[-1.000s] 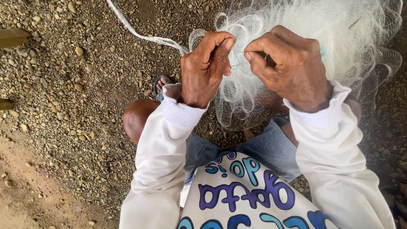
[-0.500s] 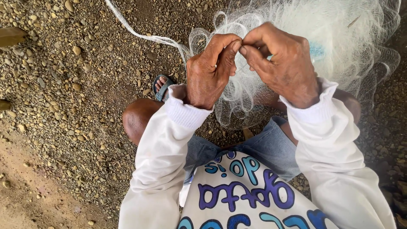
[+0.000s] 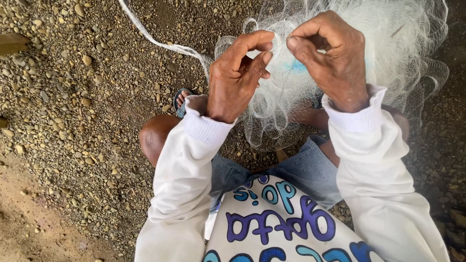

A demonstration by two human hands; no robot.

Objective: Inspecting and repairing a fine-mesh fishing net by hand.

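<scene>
While left hand (image 3: 238, 77) pinches fine white mesh net (image 3: 388, 43) | right hand (image 3: 330, 58) grips strand | gravel (image 3: 73, 97) pebbly

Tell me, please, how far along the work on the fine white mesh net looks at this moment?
Nothing shows as finished. In hand: the left hand and right hand pinch one small spot of the fine white mesh net between fingertips. Left: the bunched net over the knees and the twisted white strand trailing across the gravel ground.

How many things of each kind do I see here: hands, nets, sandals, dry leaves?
Hands: 2, left and right, both pinching the net
Net: 1, white
Sandal: 1, partly hidden
Dry leaf: 1, at the left edge
Total: 5
</scene>
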